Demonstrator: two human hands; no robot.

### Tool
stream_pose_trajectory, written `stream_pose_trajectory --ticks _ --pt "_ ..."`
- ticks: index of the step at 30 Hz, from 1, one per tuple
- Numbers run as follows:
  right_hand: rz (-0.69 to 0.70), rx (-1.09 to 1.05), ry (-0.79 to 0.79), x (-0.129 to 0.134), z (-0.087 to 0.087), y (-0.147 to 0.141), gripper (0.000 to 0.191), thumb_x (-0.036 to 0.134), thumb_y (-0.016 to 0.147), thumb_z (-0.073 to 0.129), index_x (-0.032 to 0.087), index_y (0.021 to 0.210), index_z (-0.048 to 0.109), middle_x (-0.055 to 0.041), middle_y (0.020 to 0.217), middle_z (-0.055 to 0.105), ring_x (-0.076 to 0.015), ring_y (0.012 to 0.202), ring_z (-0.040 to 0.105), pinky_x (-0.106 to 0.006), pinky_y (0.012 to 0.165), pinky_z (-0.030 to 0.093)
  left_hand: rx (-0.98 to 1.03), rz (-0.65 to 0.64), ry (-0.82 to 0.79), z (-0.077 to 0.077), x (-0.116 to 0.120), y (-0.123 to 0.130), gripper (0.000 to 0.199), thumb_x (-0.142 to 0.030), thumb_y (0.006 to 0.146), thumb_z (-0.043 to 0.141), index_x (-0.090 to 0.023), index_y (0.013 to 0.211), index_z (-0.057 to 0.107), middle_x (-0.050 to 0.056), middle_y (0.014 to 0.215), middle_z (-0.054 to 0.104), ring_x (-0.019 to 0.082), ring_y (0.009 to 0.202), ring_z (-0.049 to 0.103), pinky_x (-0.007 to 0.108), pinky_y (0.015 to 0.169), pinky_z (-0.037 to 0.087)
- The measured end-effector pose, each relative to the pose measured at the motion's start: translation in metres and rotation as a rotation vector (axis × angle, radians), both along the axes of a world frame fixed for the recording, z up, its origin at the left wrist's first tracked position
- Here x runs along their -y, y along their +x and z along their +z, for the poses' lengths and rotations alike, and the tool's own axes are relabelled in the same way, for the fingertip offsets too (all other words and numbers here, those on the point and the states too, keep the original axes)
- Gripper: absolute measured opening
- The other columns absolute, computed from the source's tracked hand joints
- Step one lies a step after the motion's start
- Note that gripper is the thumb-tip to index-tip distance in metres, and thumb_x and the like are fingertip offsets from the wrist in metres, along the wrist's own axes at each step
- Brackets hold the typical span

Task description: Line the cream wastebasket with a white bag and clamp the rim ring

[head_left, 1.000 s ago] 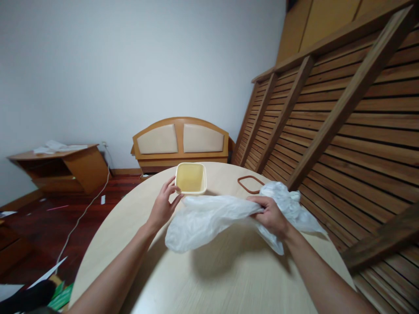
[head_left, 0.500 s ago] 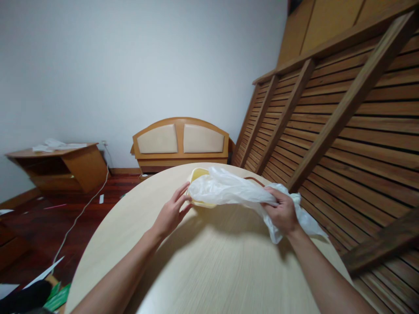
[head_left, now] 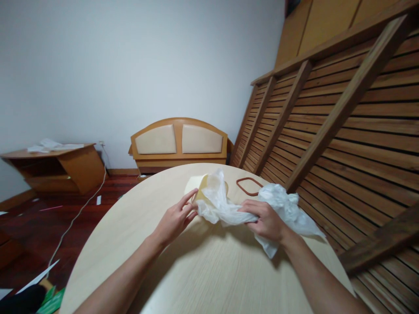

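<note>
A pale yellow plastic container (head_left: pixel 196 183) is tipped on its side on the round table, its mouth turned toward me and to the right. My left hand (head_left: pixel 178 216) grips its rim at the near left. From the mouth trails a thin white plastic bag (head_left: pixel 216 203), bunched and twisted. The bag's gathered length is clenched in my right hand (head_left: pixel 266 220), with a loose end hanging below the fingers. Behind that hand lies a brown rounded ring frame (head_left: pixel 248 186), flat on the table. How far the bag still reaches inside the container is hidden.
More crumpled white plastic bags (head_left: pixel 284 203) lie at the right edge of the round table (head_left: pixel 209 270). Slatted wooden panels (head_left: pixel 343 144) lean close on the right. Beyond the table stand a headboard (head_left: pixel 179 141) and a low desk (head_left: pixel 78 165). A cable (head_left: pixel 78 216) crosses the floor.
The container has tilted and turned, its mouth now toward me. My right hand has moved left and nearer with the bag, bunching it. The ring frame has come into full view.
</note>
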State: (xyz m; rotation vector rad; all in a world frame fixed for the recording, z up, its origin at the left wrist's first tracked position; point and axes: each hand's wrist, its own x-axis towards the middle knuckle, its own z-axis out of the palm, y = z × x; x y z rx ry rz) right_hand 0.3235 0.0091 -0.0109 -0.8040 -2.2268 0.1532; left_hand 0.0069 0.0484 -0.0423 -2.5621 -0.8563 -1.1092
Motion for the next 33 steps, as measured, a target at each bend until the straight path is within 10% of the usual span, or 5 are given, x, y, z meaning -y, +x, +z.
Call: stream_pose_trajectory --ticks 5,13,21,27,33 --pt "-0.01 0.052 -0.264 0.005 0.001 -0.012 0.029 0.006 0.067 0.053 0.021 0.085 0.07 -0.0028 0.085 0.072 -0.0198 0.081 0.068 -0.031 0.077 0.053 -0.053 0.009 0.01 0.002 0.004 0.001 0.013 -0.025 0.101 0.049 -0.021 0.105 0.061 0.016 0.148 0.053 0.017 0.089 0.074 0.032 0.076 0.063" --pt "-0.152 -0.034 -0.177 0.0 -0.01 -0.014 0.072 0.007 0.07 0.06 0.022 0.14 0.051 -0.0137 0.158 0.041 -0.0274 0.145 0.042 -0.048 0.114 0.04 -0.122 -0.044 0.03 0.003 0.01 0.007 0.017 -0.024 0.101 0.049 -0.022 0.104 0.065 0.014 0.148 0.055 0.02 0.092 0.075 0.033 0.077 0.062" --pt "-0.153 0.168 -0.229 -0.001 -0.026 -0.024 0.082 0.008 0.078 0.055 0.025 0.156 0.035 -0.0108 0.162 0.036 -0.0266 0.145 0.042 -0.048 0.114 0.042 -0.141 -0.071 0.027 0.004 0.013 0.009 0.018 -0.025 0.101 0.05 -0.023 0.108 0.066 0.012 0.149 0.054 0.02 0.095 0.075 0.033 0.079 0.063" --pt "-0.129 0.302 -0.298 0.01 -0.022 -0.035 0.061 0.006 0.08 0.048 0.026 0.136 0.057 -0.0067 0.127 0.071 -0.0237 0.111 0.069 -0.036 0.093 0.054 -0.214 -0.14 -0.057 0.009 0.02 0.015 0.021 -0.028 0.103 0.048 -0.028 0.111 0.067 0.007 0.151 0.053 0.024 0.115 0.07 0.037 0.088 0.062" --pt "-0.272 0.142 -0.141 0.004 -0.012 -0.028 0.059 0.004 0.073 0.05 0.024 0.128 0.059 -0.0071 0.133 0.066 -0.0251 0.118 0.065 -0.039 0.099 0.052 -0.203 -0.097 -0.022 0.007 0.017 0.011 0.02 -0.029 0.102 0.049 -0.028 0.113 0.066 0.008 0.15 0.054 0.022 0.102 0.074 0.035 0.083 0.063"
